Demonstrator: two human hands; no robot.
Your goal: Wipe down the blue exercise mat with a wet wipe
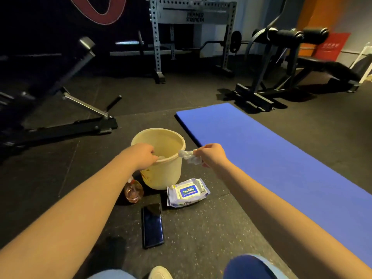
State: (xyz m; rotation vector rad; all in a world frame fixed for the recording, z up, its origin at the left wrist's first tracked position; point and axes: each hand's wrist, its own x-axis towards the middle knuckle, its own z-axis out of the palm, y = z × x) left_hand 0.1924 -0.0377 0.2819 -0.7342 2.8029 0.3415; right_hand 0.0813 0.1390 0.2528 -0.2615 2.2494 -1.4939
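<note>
The blue exercise mat [271, 158] lies flat on the dark gym floor, running from centre to lower right. My right hand [211, 155] pinches a crumpled white wet wipe [190, 157] just beside the right rim of a cream bucket [167, 174], left of the mat's edge. My left hand [144, 155] grips the bucket's near left rim, fingers curled over it into the inside. A wet wipe pack [187, 192] with a blue label lies on the floor in front of the bucket.
A black phone [152, 225] lies on the floor near my knees. A clear spray bottle [133, 191] lies under my left forearm. Weight benches [60, 113] and a power rack [191, 37] stand behind, another bench [281, 77] past the mat's far end.
</note>
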